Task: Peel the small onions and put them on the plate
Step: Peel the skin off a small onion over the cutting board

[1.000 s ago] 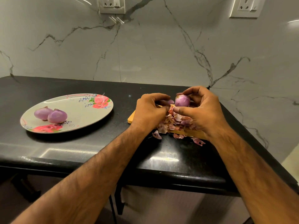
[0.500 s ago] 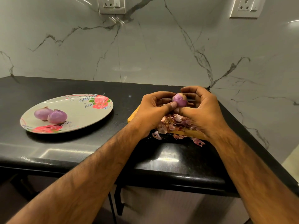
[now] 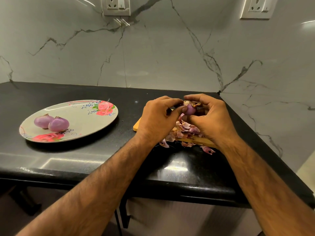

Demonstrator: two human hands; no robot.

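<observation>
A small purple onion (image 3: 190,110) is held between both hands above a wooden cutting board (image 3: 137,126). My left hand (image 3: 158,120) pinches it from the left with thumb and fingers. My right hand (image 3: 213,118) grips it from the right, fingertips at a dry brownish strip of skin at its top. A heap of pink onion peels (image 3: 185,129) lies on the board under the hands. Two peeled onions (image 3: 52,123) sit side by side on the left part of a floral plate (image 3: 85,120).
The black countertop (image 3: 85,159) ends at a front edge close to me and a right edge by the marble wall. A few loose peels (image 3: 207,149) lie on the counter in front of the board. Two wall sockets (image 3: 116,5) sit high on the backsplash.
Both hands have lifted the onion slightly and turned it; my left fingers moved onto it, and a strip of dry skin now stands out at its top.
</observation>
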